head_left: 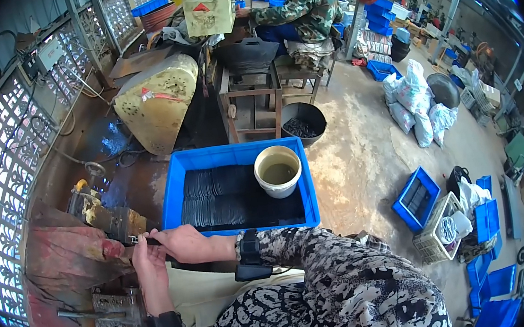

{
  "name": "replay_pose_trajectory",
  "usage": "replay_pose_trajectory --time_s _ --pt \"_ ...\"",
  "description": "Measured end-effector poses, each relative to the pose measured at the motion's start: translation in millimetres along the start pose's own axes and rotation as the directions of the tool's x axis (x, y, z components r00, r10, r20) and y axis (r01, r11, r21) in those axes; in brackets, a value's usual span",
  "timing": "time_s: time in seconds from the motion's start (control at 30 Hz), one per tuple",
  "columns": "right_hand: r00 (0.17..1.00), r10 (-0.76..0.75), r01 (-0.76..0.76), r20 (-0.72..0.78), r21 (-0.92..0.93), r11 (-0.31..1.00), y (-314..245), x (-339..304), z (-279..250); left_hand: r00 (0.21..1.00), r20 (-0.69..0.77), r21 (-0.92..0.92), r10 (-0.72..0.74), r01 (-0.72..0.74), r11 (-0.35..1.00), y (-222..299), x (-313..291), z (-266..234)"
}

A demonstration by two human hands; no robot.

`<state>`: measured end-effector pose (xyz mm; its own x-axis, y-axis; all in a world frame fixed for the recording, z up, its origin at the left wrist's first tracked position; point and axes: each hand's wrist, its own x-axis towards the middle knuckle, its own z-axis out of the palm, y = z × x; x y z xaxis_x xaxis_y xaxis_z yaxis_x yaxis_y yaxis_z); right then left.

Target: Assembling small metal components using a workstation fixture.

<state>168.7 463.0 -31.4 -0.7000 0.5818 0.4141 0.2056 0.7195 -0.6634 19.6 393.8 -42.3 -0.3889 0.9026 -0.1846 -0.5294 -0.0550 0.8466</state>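
My left hand [151, 272] is raised at the worn machine [112, 220] on the left, its fingers pressed together at the tips. My right hand [187, 244] reaches across from the right and meets it, thumb and fingers pinched. A small shiny piece [133, 239] shows at the fingertips, too small to name. Beside the hands, a red cloth [65, 250] drapes over the machine. Just beyond my right forearm stands a blue tray [309, 187] with dark flat pieces [227, 196] packed in rows. A whitish bucket [279, 190] of murky liquid sits in the tray's right side.
Ahead stand a stained yellowish machine housing [161, 100], a metal stand [252, 106] and a black tub [304, 123] of dark pieces. A person in camouflage [300, 14] sits beyond. To the right are white sacks [420, 103], a blue crate [416, 197] and a cream basket [435, 240].
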Motion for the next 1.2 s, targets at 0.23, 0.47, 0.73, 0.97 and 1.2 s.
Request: replay_pose_trajectory --time_s 0.23,0.47,0.73,0.97,1.2 --pt "0.991 0.106 -0.104 0.081 -0.02 0.994 8 -17 8 0.99 -0.071 -0.04 -0.123 0.12 0.992 -13 8 -8" --pt "0.991 0.116 -0.119 -0.064 -0.038 0.992 29 -30 26 0.972 -0.17 -0.07 -0.16 0.15 0.986 -32 15 -8" --pt "0.994 0.104 -0.094 0.033 -0.219 0.971 22 -33 16 0.969 -0.238 0.01 -0.064 0.069 0.998 -39 11 6" --pt "0.994 0.102 -0.094 0.032 -0.197 0.976 15 -35 11 0.969 -0.241 0.014 -0.048 0.053 0.998 -43 15 -6" --pt "0.994 0.103 -0.092 0.041 -0.204 0.975 14 -37 11 0.963 -0.26 -0.004 -0.066 0.067 0.998 -40 13 -2"
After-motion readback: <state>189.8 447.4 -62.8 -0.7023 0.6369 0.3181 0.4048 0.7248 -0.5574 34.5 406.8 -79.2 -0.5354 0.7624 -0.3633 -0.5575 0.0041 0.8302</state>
